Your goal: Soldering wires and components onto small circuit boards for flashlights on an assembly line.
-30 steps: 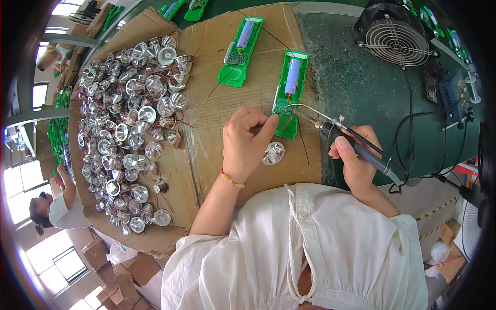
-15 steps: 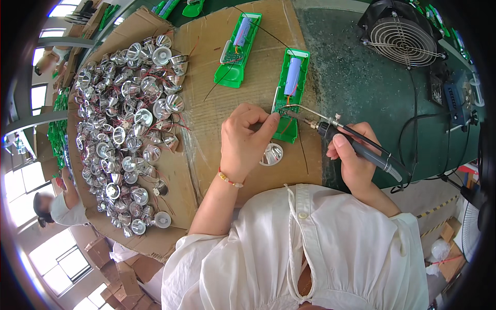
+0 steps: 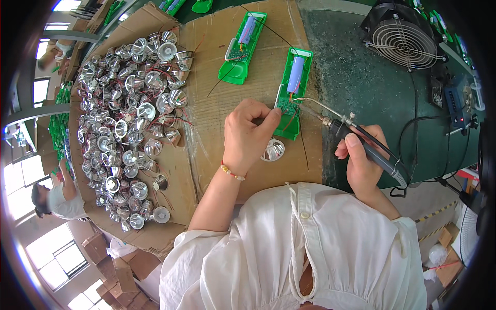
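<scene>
My right hand grips a black soldering iron with a thin curved metal feed tube clamped along it. The iron's tip points left, at the right edge of a green plastic housing; whether it touches cannot be told. Inside the housing lie a blue-violet battery cell and a small circuit board with thin wires. My left hand is pinched at the board's left side; what the fingertips hold is hidden. Below that hand, a silver reflector cup lies partly covered.
A second green housing with a cell lies further left on the cardboard. Many silver reflector cups with red wires are heaped at left. A black fan and a blue box stand at right. Another person is at far left.
My right hand has drawn the soldering iron to the right, so its tip and feed tube are further from my left fingertips. My left hand stays pinched by the board.
</scene>
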A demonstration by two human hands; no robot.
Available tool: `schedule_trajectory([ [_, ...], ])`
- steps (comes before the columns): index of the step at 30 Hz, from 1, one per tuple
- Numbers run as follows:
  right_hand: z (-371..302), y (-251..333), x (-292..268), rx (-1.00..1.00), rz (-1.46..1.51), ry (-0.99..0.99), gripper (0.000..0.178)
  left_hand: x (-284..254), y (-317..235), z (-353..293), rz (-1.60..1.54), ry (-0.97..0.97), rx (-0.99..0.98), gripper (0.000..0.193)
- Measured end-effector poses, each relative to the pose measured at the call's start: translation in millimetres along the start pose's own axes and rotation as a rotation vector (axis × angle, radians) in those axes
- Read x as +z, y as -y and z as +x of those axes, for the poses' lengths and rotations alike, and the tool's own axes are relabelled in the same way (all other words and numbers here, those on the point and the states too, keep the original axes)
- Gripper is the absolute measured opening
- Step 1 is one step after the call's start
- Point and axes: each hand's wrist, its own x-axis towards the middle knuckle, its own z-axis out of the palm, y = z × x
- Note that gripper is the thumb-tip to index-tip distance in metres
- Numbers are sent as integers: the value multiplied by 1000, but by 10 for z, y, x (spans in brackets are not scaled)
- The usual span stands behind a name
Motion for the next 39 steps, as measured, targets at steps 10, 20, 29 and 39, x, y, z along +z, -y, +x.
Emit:
schedule_trajectory([
  [10,-19,-47,-125,-43,-3,-14,16,6,11,0,45,6,-24,18],
  [20,114,-44,-350,-81,-28,-105,15,-166,-149,-23,128,247,-294,16],
  [29,202,-83,-441,-52,1,-99,17,-79,-195,66,211,-108,-119,11],
  [39,132,-44,-345,-106,-35,-11,16,98,-160,-13,389,-58,144,14],
])
